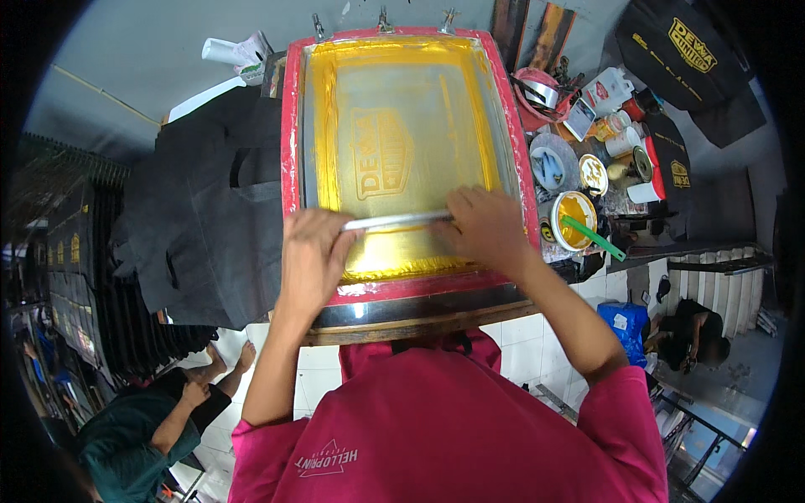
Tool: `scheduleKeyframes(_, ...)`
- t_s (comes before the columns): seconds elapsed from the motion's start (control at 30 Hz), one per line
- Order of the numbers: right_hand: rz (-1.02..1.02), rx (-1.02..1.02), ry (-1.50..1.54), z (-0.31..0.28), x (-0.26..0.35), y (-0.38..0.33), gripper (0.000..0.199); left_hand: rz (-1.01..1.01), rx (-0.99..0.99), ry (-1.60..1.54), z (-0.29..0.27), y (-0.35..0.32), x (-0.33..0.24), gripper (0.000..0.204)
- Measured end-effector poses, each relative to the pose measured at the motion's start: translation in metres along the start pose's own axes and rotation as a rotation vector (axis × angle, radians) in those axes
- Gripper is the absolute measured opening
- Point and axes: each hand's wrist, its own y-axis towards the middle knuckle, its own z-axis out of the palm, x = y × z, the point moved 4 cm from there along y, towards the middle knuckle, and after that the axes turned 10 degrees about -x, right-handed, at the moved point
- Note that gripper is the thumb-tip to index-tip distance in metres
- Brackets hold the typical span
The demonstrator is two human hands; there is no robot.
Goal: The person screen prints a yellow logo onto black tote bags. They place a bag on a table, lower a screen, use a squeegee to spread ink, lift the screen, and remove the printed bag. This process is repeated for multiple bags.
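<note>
A squeegee (396,221) with a pale, straight handle lies crosswise over the lower part of a printing screen (295,117) with a red frame. My left hand (314,245) wraps round its left end, and my right hand (488,228) is closed over the right end. Yellow ink streaks both sides of the mesh and pools in a bright band below the squeegee. Farther up the mesh, a lettered badge design shows through. Under the squeegee, the blade is hidden from sight.
Black fabric bags (214,201) are piled left of the screen. At right stand an ink tub (573,220) with a green spatula (594,238), a bowl (549,168) and several jars. Metal clamps (384,20) line the far edge. A person in dark green (138,444) sits at lower left.
</note>
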Motion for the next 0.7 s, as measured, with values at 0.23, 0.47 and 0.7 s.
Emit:
scheduleKeyframes(0.23, 0.000, -0.027, -0.056, -0.017, 0.041, -0.061, 0.031, 0.014, -0.043, 0.004, -0.008, -0.070, -0.021, 0.021)
scheduleKeyframes(0.47, -0.048, -0.131, -0.016, -0.021, 0.042, -0.071, 0.024, -0.061, -0.065, 0.260, 0.011, -0.125, 0.028, 0.106)
scheduleKeyframes(0.7, -0.117, -0.445, -0.014, -0.105, 0.051, -0.030, 0.030, 0.351, -0.514, 0.384, -0.051, -0.101, 0.003, 0.130)
